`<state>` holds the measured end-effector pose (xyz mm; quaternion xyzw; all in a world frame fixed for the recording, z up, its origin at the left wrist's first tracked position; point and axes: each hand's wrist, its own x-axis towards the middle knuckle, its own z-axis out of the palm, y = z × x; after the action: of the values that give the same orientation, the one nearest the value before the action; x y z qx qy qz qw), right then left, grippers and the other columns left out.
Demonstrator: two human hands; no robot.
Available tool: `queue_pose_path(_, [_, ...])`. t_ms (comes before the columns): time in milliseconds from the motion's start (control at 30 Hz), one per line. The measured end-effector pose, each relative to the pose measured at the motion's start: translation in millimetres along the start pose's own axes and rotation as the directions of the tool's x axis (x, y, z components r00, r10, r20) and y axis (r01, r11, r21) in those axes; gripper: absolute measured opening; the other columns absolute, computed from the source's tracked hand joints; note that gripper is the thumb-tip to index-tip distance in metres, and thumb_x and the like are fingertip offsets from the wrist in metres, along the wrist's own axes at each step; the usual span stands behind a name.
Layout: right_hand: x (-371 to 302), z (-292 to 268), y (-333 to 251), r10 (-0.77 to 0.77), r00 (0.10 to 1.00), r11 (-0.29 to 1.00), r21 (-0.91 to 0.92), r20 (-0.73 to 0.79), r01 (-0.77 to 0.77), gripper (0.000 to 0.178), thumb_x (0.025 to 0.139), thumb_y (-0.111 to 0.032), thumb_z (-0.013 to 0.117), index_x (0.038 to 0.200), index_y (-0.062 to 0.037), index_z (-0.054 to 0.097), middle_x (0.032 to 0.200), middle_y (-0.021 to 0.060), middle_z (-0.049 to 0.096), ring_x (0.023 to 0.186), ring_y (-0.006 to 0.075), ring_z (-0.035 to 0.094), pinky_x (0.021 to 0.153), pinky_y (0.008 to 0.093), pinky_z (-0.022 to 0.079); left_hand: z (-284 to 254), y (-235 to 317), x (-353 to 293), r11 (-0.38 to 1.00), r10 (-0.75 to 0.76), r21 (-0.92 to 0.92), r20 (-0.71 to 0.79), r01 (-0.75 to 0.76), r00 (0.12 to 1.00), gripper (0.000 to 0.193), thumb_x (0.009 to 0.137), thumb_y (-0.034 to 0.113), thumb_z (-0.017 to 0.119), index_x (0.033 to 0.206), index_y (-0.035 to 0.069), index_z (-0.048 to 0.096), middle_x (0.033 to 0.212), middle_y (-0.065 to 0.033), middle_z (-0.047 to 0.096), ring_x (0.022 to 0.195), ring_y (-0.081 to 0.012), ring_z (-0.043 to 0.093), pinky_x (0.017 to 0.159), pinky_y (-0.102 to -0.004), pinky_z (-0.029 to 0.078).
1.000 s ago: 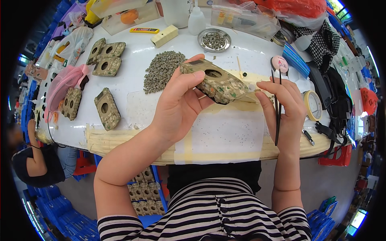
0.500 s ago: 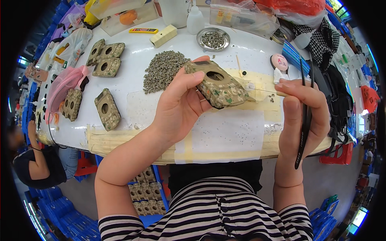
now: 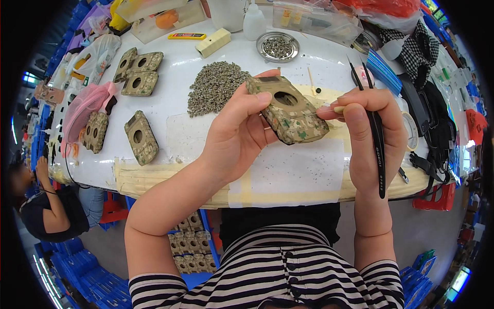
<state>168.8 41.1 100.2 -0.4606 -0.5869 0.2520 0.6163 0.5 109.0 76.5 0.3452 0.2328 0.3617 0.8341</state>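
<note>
Camouflage shell (image 3: 294,114) in left grip (image 3: 234,126), black tweezers (image 3: 379,149) in right grip (image 3: 363,147).

Bright light glares on the tabletop (image 3: 176,85), edges bowed.

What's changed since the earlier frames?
Right hand swung out rightward, then came back left, bringing the needle to the camouflage shell near its right edge. Left hand tilted the shell slightly. No visible grab or release. Same: left grip, tweezers in right hand, small-parts heap.
</note>
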Motion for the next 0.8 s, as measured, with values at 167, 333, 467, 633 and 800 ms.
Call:
queue_pose_path(167, [0.1,-0.5,-0.6,-0.008,1.000,0.999,-0.037,0.014,0.008,0.006,0.090,-0.004,0.057,0.091,0.0015,0.056,0.081,0.0069,0.064,0.077,0.0091,0.061,0.071,0.0202,0.047,0.2,-0.5,0.6,1.000,-0.001,-0.001,-0.003,0.001,1.000,0.053,0.087,0.028,0.042,0.134,0.004,0.034,0.125,-0.0181,0.052,0.115,-0.0261,0.054,0.098,-0.0404,0.043])
queue_pose_path(333, [1.2,-0.6,-1.0,-0.019,0.999,0.998,-0.064,0.029,0.021,0.005,0.090,-0.004,0.057,0.091,0.0015,0.056,0.082,0.0066,0.063,0.077,0.0089,0.060,0.071,0.0201,0.047,1.0,0.2,0.5,1.000,-0.003,-0.004,0.001,0.003,1.000,0.053,0.087,0.028,0.042,0.134,0.004,0.034,0.125,-0.0192,0.052,0.114,-0.0265,0.054,0.097,-0.0402,0.043])
queue_pose_path(467, [1.0,-0.4,-1.3,-0.011,1.000,0.997,-0.072,0.029,0.013,0.005,0.090,-0.003,0.057,0.091,0.0015,0.056,0.081,0.0065,0.063,0.077,0.0090,0.060,0.071,0.0201,0.046,-0.3,-0.2,0.4,1.000,0.001,-0.003,0.011,-0.001,1.000,0.053,0.088,0.027,0.042,0.134,0.004,0.034,0.124,-0.0175,0.053,0.114,-0.0255,0.055,0.097,-0.0396,0.043])
queue_pose_path(633, [0.9,-0.6,-0.5,-0.012,0.999,0.998,-0.065,0.029,0.014,0.006,0.090,-0.004,0.057,0.091,0.0016,0.056,0.081,0.0065,0.063,0.078,0.0096,0.061,0.072,0.0201,0.047,-0.2,0.3,0.0,1.000,0.003,0.002,0.008,-0.003,1.000,0.053,0.088,0.027,0.042,0.135,0.003,0.034,0.124,-0.0162,0.053,0.114,-0.0250,0.055,0.097,-0.0397,0.044])
queue_pose_path(800, [0.4,-6.3,1.8,0.028,0.992,0.998,0.060,-0.121,-0.021,0.008,0.092,-0.007,0.054,0.093,0.0015,0.055,0.082,0.0066,0.062,0.079,0.0110,0.063,0.073,0.0204,0.047,-3.5,-2.0,1.6,1.000,0.017,0.001,0.002,-0.017,1.000,0.053,0.088,0.028,0.042,0.134,0.003,0.033,0.125,-0.0200,0.051,0.117,-0.0295,0.052,0.098,-0.0428,0.043])
